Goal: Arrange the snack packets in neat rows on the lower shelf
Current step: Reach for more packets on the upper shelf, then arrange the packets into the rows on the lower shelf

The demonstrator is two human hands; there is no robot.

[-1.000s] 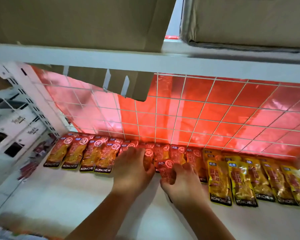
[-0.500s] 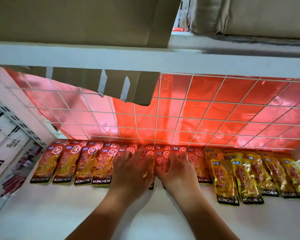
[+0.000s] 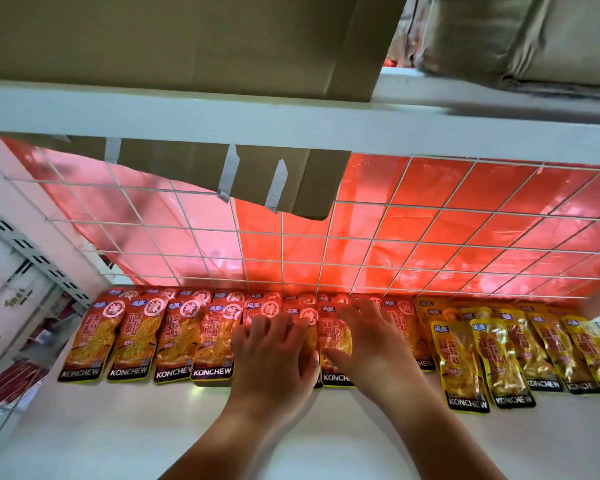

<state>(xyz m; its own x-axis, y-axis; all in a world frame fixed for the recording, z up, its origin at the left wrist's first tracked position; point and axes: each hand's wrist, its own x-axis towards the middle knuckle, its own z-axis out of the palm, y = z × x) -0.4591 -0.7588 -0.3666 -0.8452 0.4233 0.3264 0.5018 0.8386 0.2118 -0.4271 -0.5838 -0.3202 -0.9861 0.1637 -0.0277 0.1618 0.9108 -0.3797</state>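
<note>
A row of red KONCHEW snack packets (image 3: 174, 337) lies flat along the back of the white lower shelf (image 3: 101, 431), with yellow KONCHEW packets (image 3: 510, 358) continuing the row to the right. My left hand (image 3: 274, 355) lies flat, fingers spread, on the red packets in the middle of the row. Beside it, my right hand (image 3: 368, 337) presses with straight fingers on the neighbouring red packet (image 3: 333, 341). Both hands hide the packets beneath them.
A white wire grid (image 3: 395, 244) with red film behind it backs the shelf. The upper shelf edge (image 3: 291, 116) runs overhead with cardboard boxes (image 3: 187, 39) on it; a cardboard flap (image 3: 291, 181) hangs down. More shelving with goods stands at left (image 3: 11, 271).
Both hands went from handling a red packet in the middle of the row to lying flat on the packets. The camera has moved closer and lower.
</note>
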